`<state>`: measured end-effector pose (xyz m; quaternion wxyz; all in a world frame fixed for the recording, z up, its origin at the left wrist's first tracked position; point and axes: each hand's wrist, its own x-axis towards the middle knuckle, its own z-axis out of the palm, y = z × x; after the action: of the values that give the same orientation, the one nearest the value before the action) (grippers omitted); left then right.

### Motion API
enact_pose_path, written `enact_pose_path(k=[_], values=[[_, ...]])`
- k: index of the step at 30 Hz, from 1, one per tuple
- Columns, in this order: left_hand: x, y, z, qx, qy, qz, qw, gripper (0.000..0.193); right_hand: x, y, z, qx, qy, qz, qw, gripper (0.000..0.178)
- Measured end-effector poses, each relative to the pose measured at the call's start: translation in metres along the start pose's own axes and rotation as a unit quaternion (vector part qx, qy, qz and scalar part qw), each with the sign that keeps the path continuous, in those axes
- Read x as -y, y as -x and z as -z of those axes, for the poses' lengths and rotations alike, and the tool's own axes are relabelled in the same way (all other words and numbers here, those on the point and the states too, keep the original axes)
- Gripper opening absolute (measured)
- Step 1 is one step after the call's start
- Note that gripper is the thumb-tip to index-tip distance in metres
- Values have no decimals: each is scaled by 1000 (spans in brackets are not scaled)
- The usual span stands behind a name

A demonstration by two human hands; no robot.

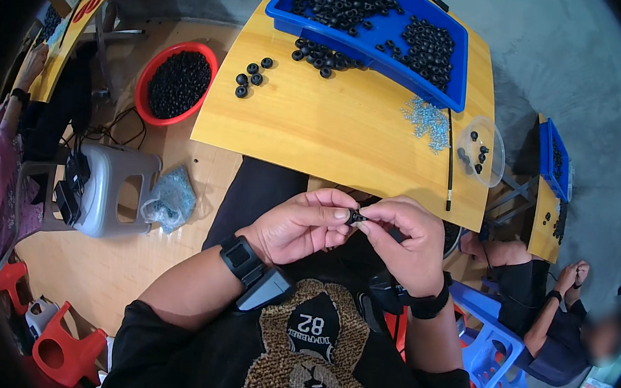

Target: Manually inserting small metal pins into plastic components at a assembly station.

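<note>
In front of my chest, above my lap, both hands meet at a small black rounded part (355, 216). My left hand (297, 226) is closed on it between thumb and forefinger, the palm turned partly up. From the other side, my right hand (412, 249) pinches at the same part with thumb and fingertips. Something small and pale shows at the right fingertips, too small to make out. Beyond my hands is the yellow table (315, 132), where several loose black round parts (253, 73) lie at the left.
A blue tray (294, 25) of black parts stands at the table's far side. Small clear pieces (427, 121), a black rod (451, 161) and a clear plastic bowl (499, 154) lie at right. A red basin (143, 100) and grey stool (103, 185) are left; people sit either side.
</note>
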<state>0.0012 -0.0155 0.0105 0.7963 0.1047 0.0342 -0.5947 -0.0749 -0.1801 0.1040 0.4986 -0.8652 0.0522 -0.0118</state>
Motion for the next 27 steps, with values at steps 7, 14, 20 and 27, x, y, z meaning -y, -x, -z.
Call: enact_pose_path(k=[7, 14, 20, 27], values=[[2, 1, 6, 21, 31, -6, 999, 20, -10, 5, -4, -8, -68, -10, 998, 17], [4, 1, 5, 4, 34, -7, 999, 21, -10, 7, -5, -14, -58, -5, 998, 17], [4, 1, 4, -7, 37, -7, 999, 21, -10, 8, -7, -25, -73, -9, 997, 17], [4, -1, 5, -12, 31, -8, 999, 20, -13, 6, -8, -25, -67, -1, 997, 17]])
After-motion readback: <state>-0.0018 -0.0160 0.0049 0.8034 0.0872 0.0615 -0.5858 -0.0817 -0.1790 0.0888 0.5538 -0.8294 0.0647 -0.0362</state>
